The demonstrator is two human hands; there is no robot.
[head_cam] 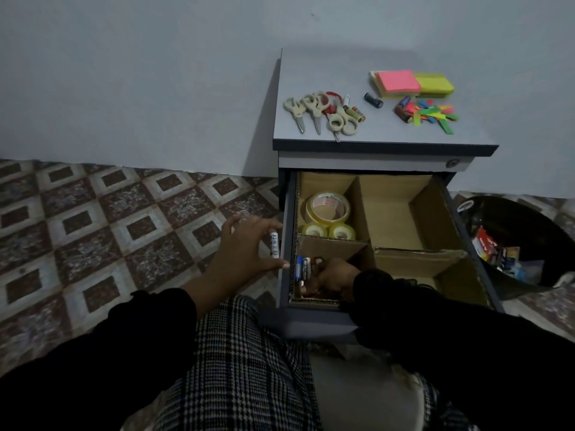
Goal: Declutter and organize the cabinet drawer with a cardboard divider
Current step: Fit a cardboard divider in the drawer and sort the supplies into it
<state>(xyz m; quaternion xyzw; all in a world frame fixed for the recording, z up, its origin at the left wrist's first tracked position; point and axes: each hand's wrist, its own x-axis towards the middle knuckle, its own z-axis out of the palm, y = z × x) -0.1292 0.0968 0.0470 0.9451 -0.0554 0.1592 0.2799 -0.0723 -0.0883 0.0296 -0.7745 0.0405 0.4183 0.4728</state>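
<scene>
A small grey cabinet [373,126] stands against a plain pale wall [140,82] on a floor of brown and cream patterned tiles [93,231]. Its top drawer [287,213] is pulled out and lined with a cardboard divider [362,209] that makes four compartments. The far-left one holds three rolls of clear tape [328,208]; the near-left one holds batteries [303,269] lying side by side. The left hand [245,247] hovers just outside the drawer's left wall, pinching a white battery [274,245] upright between thumb and fingers. The right hand [336,276] reaches into the near-left compartment among the batteries; whether its fingers grip anything cannot be told. On the cabinet top lie scissors [314,112], loose batteries, sticky notes [410,84] and coloured paper tabs [432,113]. A dark bin [529,231] with rubbish sits to the right.
</scene>
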